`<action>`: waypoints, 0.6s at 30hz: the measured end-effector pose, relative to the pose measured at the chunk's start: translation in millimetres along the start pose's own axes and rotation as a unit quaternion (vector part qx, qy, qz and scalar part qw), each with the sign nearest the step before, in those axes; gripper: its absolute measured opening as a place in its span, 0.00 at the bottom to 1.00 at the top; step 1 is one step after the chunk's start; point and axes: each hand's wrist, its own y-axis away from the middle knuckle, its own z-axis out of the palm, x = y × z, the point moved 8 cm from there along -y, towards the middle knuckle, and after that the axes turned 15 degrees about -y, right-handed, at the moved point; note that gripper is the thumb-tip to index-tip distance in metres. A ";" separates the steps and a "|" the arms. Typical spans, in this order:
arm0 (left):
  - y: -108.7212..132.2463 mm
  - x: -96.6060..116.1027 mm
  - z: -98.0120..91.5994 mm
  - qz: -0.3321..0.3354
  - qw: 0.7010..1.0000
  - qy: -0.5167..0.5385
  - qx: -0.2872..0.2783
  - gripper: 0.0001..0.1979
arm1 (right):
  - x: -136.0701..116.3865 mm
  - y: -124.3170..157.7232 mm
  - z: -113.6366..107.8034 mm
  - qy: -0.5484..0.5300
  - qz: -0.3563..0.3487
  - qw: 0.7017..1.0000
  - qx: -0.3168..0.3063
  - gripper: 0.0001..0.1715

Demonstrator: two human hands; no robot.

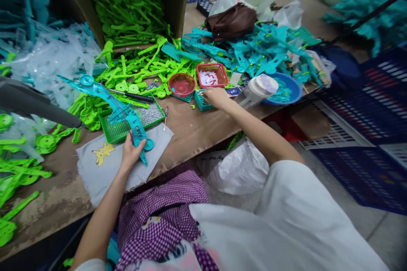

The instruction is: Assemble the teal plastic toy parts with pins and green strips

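Note:
My left hand [132,150] is wrapped round the lower end of a long turquoise plastic part [121,108], with thin dark wires running along it. Beneath the part are a grey cloth [154,152] with a yellow figure and a green tray [111,134] of small silvery pieces. My right hand [218,98] reaches into a small teal basket [200,103] of tiny parts. Its fingertips are down among them, so what they pinch is hidden. A red round basket [182,84] and a red square basket [212,75] with white pieces stand just behind it.
Green plastic parts [136,72] heap behind the trays, beside a carton [178,4] full of more. Turquoise parts [254,51] pile at the back right. A white container [257,91] and a blue basin [294,93] stand near the right edge. A screwdriver [165,118] lies by the tray.

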 end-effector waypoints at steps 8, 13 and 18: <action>2.4 -2.5 2.4 0.001 1.000 -0.009 0.000 0.30 | -191.9 80.7 56.8 -0.233 -0.354 0.902 0.087 0.18; 2.5 3.3 1.5 0.024 0.999 0.021 0.002 0.28 | -257.2 82.2 106.4 -0.259 -0.379 0.883 0.101 0.19; 2.8 5.4 2.7 0.028 0.999 0.026 -0.010 0.28 | -260.7 71.7 115.1 -0.219 -0.401 0.884 0.099 0.20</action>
